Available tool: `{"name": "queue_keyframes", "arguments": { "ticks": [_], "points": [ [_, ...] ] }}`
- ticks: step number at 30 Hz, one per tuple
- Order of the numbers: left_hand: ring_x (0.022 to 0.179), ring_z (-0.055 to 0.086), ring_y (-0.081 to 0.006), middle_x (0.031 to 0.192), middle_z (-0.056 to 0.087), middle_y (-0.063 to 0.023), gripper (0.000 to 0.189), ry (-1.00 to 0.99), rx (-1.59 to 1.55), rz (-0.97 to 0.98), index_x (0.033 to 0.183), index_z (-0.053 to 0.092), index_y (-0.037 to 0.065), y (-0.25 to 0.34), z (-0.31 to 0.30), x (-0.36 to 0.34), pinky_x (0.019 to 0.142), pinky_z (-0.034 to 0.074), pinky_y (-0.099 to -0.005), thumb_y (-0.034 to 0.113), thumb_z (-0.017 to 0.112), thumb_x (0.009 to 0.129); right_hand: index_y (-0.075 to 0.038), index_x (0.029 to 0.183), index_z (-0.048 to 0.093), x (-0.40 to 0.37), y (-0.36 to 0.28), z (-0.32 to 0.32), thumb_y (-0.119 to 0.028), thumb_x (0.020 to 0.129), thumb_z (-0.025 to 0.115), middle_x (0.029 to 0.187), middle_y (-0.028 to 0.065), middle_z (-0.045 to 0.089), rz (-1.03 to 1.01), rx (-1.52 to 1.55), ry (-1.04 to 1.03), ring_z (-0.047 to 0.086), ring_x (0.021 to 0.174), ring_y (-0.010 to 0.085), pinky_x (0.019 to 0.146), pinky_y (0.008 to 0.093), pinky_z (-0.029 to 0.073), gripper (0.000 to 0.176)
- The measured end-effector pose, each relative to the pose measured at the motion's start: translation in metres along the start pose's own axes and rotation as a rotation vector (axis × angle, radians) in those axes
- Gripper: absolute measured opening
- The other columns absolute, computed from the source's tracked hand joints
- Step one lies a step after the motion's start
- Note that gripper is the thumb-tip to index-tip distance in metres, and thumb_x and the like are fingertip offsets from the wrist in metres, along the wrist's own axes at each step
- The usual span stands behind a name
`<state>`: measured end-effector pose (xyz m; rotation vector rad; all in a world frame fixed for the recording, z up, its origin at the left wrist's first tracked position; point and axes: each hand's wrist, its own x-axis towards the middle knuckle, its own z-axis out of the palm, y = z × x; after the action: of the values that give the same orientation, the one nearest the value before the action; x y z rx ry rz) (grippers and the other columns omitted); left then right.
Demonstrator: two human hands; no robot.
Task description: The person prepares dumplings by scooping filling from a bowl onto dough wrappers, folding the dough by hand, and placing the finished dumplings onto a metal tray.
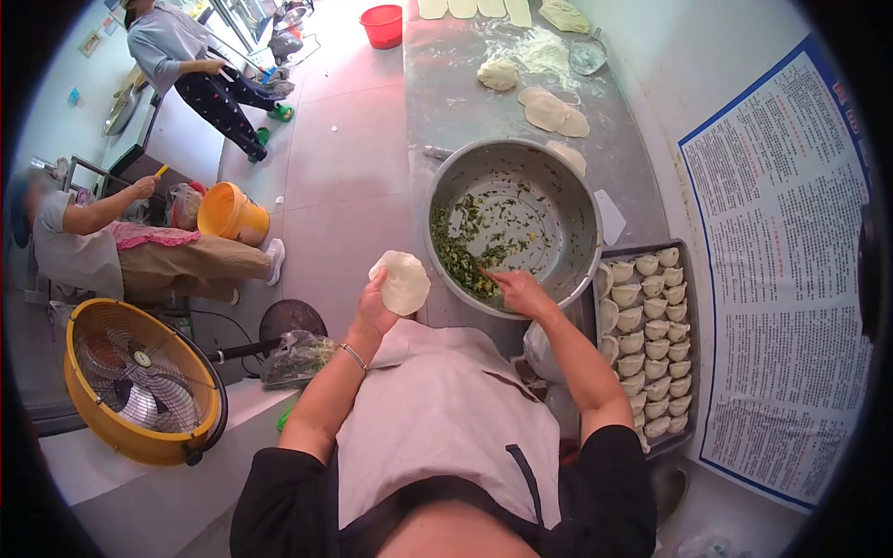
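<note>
A flat round dough wrapper (406,283) rests on my left hand (376,302), whose fingers and thumb hold it from the left side. My right hand (523,292) reaches over the near rim of a large metal bowl (584,244), its fingers closed at the chopped green filling (458,260). What those fingers hold, if anything, is too small to make out. The filling is heaped at the bowl's lower left, with scraps spread over the bottom. Right of the bowl, a tray (699,307) holds rows of folded dumplings (656,330).
Behind the bowl, the metal table (437,93) carries flour, a dough lump (498,74) and more wrappers (553,112). A yellow fan (139,381) stands at the left. Two people are farther left, near an orange bucket (233,214). A red bucket (381,26) is at the back.
</note>
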<state>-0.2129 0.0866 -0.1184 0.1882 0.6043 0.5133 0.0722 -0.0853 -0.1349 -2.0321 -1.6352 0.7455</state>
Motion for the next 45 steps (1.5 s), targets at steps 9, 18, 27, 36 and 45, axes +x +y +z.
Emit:
{"name": "queue_keyframes", "arguments": {
  "ticks": [9, 18, 27, 36, 45],
  "points": [
    [0.121, 0.06, -0.031, 0.135, 0.06, -0.0126, 0.043, -0.004, 0.118, 0.077, 0.138, 0.049, 0.007, 0.039, 0.028, 0.047, 0.106, 0.048, -0.0502, 0.034, 0.044, 0.106, -0.008, 0.137, 0.06, 0.003, -0.029, -0.017, -0.018, 0.103, 0.054, 0.067, -0.0055, 0.053, 0.595, 0.991, -0.213, 0.036, 0.049, 0.0016, 0.04, 0.0197, 0.026, 0.036],
    [0.113, 0.064, -0.0292, 0.126, 0.062, -0.0109, 0.042, 0.074, 0.28, 0.167, 0.136, 0.049, 0.007, 0.03, 0.076, 0.113, 0.097, 0.054, -0.0483, 0.036, 0.041, 0.107, -0.006, 0.139, 0.057, -0.007, -0.064, -0.054, -0.02, 0.103, 0.055, 0.069, -0.0077, 0.053, 0.468, 1.205, 0.033, 0.04, 0.052, 0.0006, 0.044, 0.0185, 0.03, 0.039],
    [0.129, 0.05, -0.0371, 0.139, 0.051, -0.0194, 0.057, 0.058, 0.031, -0.141, 0.14, 0.044, 0.005, -0.031, 0.146, 0.125, 0.111, 0.038, -0.0599, 0.045, 0.02, 0.107, -0.014, 0.139, 0.058, -0.016, -0.096, -0.019, -0.007, 0.095, 0.054, 0.08, 0.015, 0.064, 0.139, 0.029, 0.659, 0.062, 0.07, 0.0337, 0.065, 0.0421, 0.05, 0.044],
    [0.125, 0.055, -0.0363, 0.134, 0.058, -0.0175, 0.056, -0.149, 0.036, -0.192, 0.137, 0.049, 0.006, 0.009, 0.118, 0.12, 0.109, 0.043, -0.0542, 0.046, 0.023, 0.107, -0.012, 0.123, 0.069, -0.047, -0.043, -0.062, -0.01, 0.093, 0.051, 0.095, 0.0219, 0.07, 0.598, -0.268, 0.142, 0.068, 0.088, 0.0401, 0.08, 0.0494, 0.054, 0.035],
    [0.107, 0.066, -0.0306, 0.116, 0.068, -0.015, 0.049, -0.174, -0.08, -0.131, 0.121, 0.061, 0.003, 0.03, 0.1, 0.11, 0.096, 0.054, -0.0489, 0.039, 0.031, 0.105, -0.006, 0.112, 0.074, 0.0, 0.011, 0.012, -0.02, 0.095, 0.061, 0.063, 0.0055, 0.057, 0.131, 0.312, -0.064, 0.052, 0.052, 0.0116, 0.048, 0.0287, 0.042, 0.025]
  ]
}}
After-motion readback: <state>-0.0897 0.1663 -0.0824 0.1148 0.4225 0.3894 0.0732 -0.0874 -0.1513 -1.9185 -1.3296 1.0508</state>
